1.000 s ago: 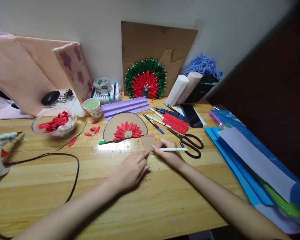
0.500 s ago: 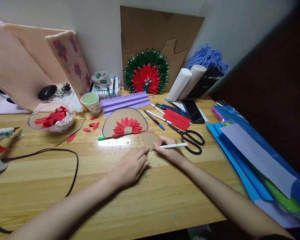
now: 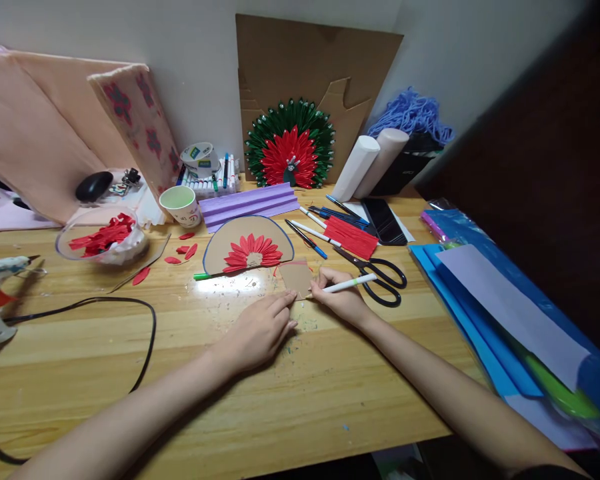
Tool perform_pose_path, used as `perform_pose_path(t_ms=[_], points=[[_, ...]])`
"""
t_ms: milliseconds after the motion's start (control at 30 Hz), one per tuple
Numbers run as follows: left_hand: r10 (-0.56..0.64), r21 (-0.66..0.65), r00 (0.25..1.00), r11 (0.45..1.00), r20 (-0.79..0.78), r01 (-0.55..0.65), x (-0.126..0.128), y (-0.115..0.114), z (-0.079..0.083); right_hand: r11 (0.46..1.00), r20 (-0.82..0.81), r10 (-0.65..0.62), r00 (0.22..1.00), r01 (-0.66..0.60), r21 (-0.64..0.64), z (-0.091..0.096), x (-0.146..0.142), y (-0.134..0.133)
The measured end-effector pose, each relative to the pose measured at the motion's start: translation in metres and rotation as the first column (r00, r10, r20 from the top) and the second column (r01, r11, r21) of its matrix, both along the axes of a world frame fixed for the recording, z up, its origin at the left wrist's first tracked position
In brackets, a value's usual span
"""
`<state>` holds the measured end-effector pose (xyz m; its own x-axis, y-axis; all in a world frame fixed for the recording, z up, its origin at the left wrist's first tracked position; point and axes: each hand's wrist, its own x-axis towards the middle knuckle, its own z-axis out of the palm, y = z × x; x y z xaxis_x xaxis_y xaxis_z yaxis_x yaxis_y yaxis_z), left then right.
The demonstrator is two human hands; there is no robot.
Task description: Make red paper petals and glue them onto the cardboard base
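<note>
A small piece of brown cardboard (image 3: 296,277) lies on the wooden table in front of me. My left hand (image 3: 263,327) rests flat beside it, fingertips on its near left corner, holding nothing. In my right hand (image 3: 341,295) is a white marker (image 3: 351,284), tilted, its tip at the cardboard's near right edge. Just beyond lies a rounded cardboard fan shape (image 3: 215,247) with a blue outline and red paper petals (image 3: 253,250). Black-handled scissors (image 3: 380,277) lie to the right of my right hand.
A glue gun (image 3: 0,290) with a black cord is at the left, near a bowl of red paper scraps (image 3: 103,237). A paper cup (image 3: 181,207) stands behind. Red crepe paper (image 3: 351,237) and pens lie right of centre. Blue sheets (image 3: 450,293) line the right edge.
The marker in my right hand has tilted, its back end now higher, and its tip has shifted slightly right along the cardboard edge. My left hand stays in place.
</note>
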<state>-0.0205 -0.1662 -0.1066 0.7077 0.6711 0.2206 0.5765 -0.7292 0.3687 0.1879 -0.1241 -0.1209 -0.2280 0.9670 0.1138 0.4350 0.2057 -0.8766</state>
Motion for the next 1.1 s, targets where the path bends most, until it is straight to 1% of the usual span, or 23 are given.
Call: perform_pose_path(t_ms=[133, 300, 467, 667, 733, 833, 1000, 1100], points=[[0.000, -0.005, 1.000, 1.000, -0.004, 0.000, 0.000, 0.000, 0.001, 1.000, 0.028, 0.010, 1.000, -0.010, 0.006, 0.000, 0.001, 0.001], [-0.004, -0.007, 1.000, 1.000, -0.009, 0.004, 0.000, 0.001, 0.001, 0.998, -0.020, -0.053, 0.998, 0.054, 0.013, 0.001, 0.001, 0.001], [-0.002, -0.004, 1.000, 1.000, -0.024, 0.001, 0.000, 0.001, 0.002, 0.999, 0.014, -0.030, 0.999, 0.030, -0.013, 0.000, 0.002, 0.002], [0.003, -0.020, 1.000, 1.000, -0.024, -0.003, 0.000, 0.001, 0.003, 0.995, -0.081, -0.082, 0.993, 0.086, 0.041, -0.002, 0.002, 0.003], [0.005, -0.023, 1.000, 1.000, -0.016, -0.005, 0.000, 0.001, 0.002, 0.997, -0.099, -0.065, 0.993, 0.068, 0.020, 0.000, 0.000, 0.003], [0.008, -0.028, 1.000, 1.000, 0.015, -0.007, 0.000, 0.001, 0.001, 0.999, -0.065, -0.034, 0.997, 0.032, -0.035, 0.003, -0.004, 0.003], [-0.001, -0.027, 1.000, 1.000, 0.024, 0.001, -0.001, 0.000, 0.003, 0.999, -0.002, -0.013, 1.000, 0.013, 0.035, 0.003, -0.008, 0.006], [0.016, -0.035, 0.999, 0.999, 0.033, -0.014, -0.001, -0.001, 0.004, 1.000, -0.009, -0.002, 1.000, 0.002, 0.019, 0.000, -0.008, 0.007]])
